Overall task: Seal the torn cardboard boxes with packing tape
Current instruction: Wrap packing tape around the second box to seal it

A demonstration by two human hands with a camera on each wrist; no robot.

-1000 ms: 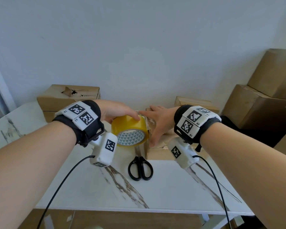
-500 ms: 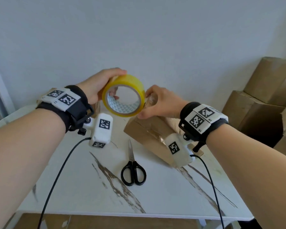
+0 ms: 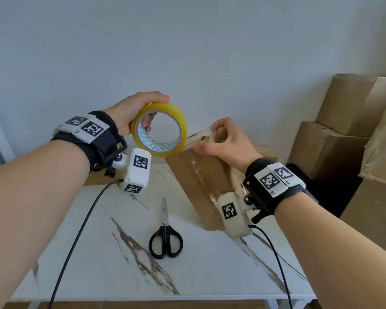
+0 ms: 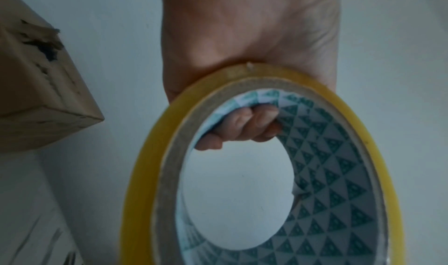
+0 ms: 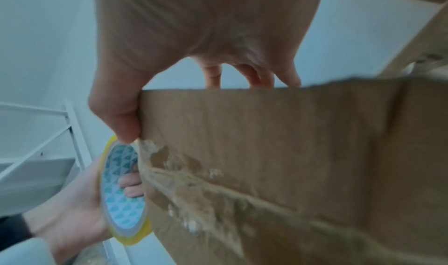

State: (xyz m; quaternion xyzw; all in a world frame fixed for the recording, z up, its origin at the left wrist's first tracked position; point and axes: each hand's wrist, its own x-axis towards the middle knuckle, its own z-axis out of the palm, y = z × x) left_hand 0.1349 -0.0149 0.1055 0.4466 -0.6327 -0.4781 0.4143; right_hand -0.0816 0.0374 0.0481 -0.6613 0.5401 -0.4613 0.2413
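Item: tape roll (image 3: 159, 129), yellow, centre of the head frame, held up off the table. My left hand (image 3: 133, 112) grips it, fingers curled through the core and thumb over the rim, so it can turn as tape pays out.

Item: tape end (image 3: 197, 137), a short pulled length running right from the roll. My right hand (image 3: 225, 143) pinches it between thumb and fingertips against the raised end of the box, I judge to anchor it there.

Item: cardboard box (image 3: 201, 186), centre right, tilted, near end on the marble table (image 3: 98, 264), older tape strips across its face.

Item: scissors (image 3: 165, 236), black-handled, closed, lower centre, in reach for the cut.

Item: second box (image 4: 36, 89), torn on top, upper left of the left wrist frame; unsealed.

Item: stacked boxes (image 3: 343, 130), right edge.
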